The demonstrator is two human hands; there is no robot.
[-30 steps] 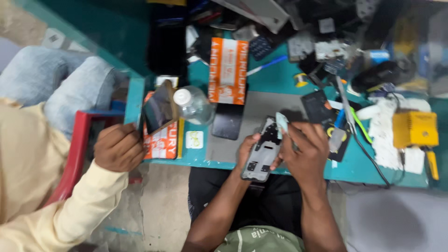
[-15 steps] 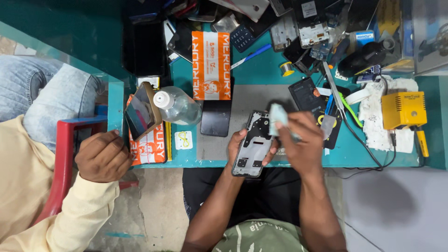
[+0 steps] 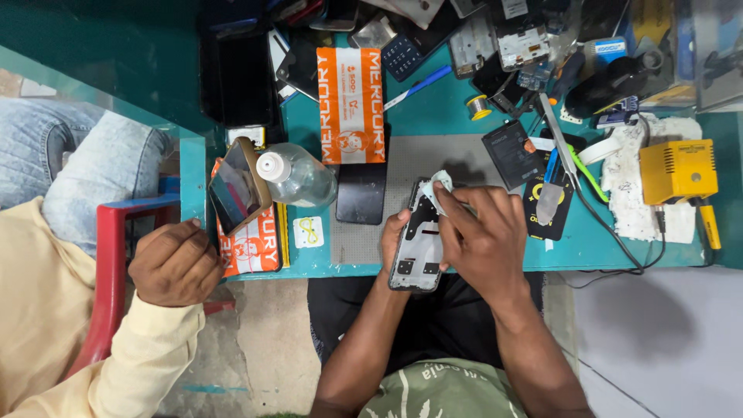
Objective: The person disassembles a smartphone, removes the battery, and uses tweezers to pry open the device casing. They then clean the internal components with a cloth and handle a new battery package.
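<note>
**Opened phone held and wiped at the edge of a teal worktop**

An opened phone body [image 3: 418, 244], back cover off and dark inner frame exposed, was held above the near edge of the teal worktop [image 3: 441, 104]. It was gripped from the left side by the left hand [image 3: 393, 241], whose fingers were curled around its edge. The right hand [image 3: 484, 236] was closed on a small pale cloth [image 3: 439, 186], pinched in the fingertips and pressed against the upper part of the phone.

Behind the phone, a grey mat [image 3: 457, 159] was spread, with a dark phone [image 3: 361, 193] lying face down at its left side. An orange and white rectangular package [image 3: 350, 104] was laid lengthwise beyond that. A second orange package [image 3: 251, 248] was seen at the left corner, partly covered by a phone in a brown case [image 3: 238, 193] and a clear plastic bottle [image 3: 298, 176]. A small white sticker [image 3: 308, 231] with a green mark lay beside it. A yellow box-shaped device [image 3: 679, 170] stood at the right. Another person's fist [image 3: 176, 262] rested at the left.
</note>
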